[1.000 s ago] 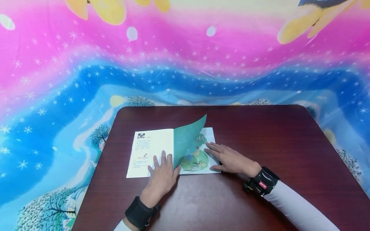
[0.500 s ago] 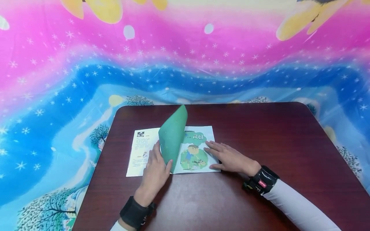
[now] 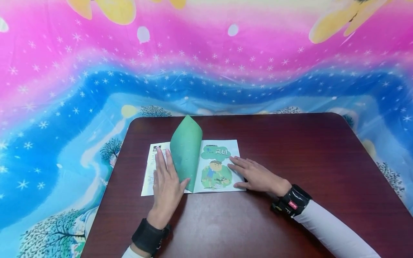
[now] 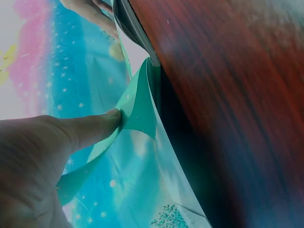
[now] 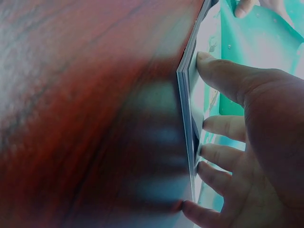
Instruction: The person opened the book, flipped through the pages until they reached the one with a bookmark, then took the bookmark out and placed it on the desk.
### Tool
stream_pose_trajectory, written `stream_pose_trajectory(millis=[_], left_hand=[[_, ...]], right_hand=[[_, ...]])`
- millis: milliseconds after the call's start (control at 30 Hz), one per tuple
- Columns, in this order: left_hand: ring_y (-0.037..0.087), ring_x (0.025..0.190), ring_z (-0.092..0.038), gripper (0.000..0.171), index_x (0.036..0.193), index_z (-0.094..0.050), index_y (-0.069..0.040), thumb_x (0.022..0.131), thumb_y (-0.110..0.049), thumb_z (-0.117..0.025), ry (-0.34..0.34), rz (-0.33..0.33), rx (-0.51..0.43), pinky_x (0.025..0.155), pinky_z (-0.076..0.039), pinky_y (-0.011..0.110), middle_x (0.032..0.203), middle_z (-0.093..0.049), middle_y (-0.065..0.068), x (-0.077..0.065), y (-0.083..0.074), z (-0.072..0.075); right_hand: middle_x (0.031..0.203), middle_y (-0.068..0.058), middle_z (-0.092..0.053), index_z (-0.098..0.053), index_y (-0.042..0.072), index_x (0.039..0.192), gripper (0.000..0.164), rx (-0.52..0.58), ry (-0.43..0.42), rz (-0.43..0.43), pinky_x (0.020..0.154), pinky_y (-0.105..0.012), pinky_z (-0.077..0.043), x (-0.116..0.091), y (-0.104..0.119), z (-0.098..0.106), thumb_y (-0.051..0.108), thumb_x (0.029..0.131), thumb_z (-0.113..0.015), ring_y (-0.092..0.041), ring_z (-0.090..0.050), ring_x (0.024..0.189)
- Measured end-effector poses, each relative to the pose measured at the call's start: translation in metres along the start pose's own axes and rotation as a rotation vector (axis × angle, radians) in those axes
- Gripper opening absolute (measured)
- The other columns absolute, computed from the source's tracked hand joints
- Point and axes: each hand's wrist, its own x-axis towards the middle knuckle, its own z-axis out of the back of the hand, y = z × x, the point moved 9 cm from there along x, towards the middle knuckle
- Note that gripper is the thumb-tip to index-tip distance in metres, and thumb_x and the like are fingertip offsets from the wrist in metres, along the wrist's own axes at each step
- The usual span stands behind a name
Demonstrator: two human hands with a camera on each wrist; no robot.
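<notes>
An open picture book (image 3: 233,148) lies on the table, its right page printed with a cartoon child and a dog. One green page (image 3: 186,150) stands curled up near the spine, leaning left over the white left page. My left hand (image 3: 167,191) lies across that left page with straight fingers. In the left wrist view its thumb touches the green page (image 4: 137,111) low near the bottom edge. My right hand (image 3: 259,178) rests on the outer edge of the right page, fingers extended. The right wrist view shows its thumb and fingertips at the book's corner (image 5: 186,78).
The dark red-brown wooden table (image 3: 290,143) stretches around the book on all sides. A pink and blue patterned cloth (image 3: 206,86) hangs behind the table's far edge. Black bands (image 3: 148,236) sit on both wrists.
The green page has swung from the right side over to the left, uncovering the cartoon page. My left hand has shifted left and farther up the left page. The right hand has stayed put.
</notes>
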Motion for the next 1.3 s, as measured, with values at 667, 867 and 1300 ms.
stream_pose_trajectory(millis=[667, 867, 1300], left_hand=[[0.042, 0.148, -0.008, 0.127, 0.16, -0.017, -0.012, 0.059, -0.033, -0.091, 0.068, -0.125, 0.16, 0.112, -0.008, 0.069, 0.164, -0.009, 0.022, 0.0, -0.002, -0.011], [0.042, 0.149, -0.01, 0.106, 0.159, -0.024, -0.022, 0.072, -0.028, -0.084, 0.179, -0.195, 0.204, 0.111, -0.013, 0.069, 0.164, -0.012, 0.02, -0.004, -0.007, -0.024], [0.039, 0.147, -0.021, 0.054, 0.148, -0.048, -0.023, 0.095, -0.016, -0.055, 0.347, -0.351, 0.181, 0.11, -0.023, 0.066, 0.16, -0.031, 0.013, -0.021, -0.017, -0.037]], right_hand=[[0.162, -0.006, -0.027, -0.04, 0.017, 0.153, 0.078, 0.008, -0.021, 0.002, 0.114, -0.053, -0.027, -0.001, -0.001, 0.0, 0.058, 0.089, -0.057, -0.024, -0.025, 0.148], [0.162, -0.006, -0.027, -0.039, 0.017, 0.153, 0.078, 0.01, -0.022, 0.004, 0.114, -0.053, -0.027, -0.001, 0.0, 0.001, 0.058, 0.089, -0.057, -0.024, -0.024, 0.148], [0.162, -0.006, -0.027, -0.04, 0.017, 0.153, 0.078, 0.017, -0.016, 0.012, 0.114, -0.054, -0.028, -0.002, -0.001, 0.002, 0.057, 0.089, -0.058, -0.024, -0.024, 0.148]])
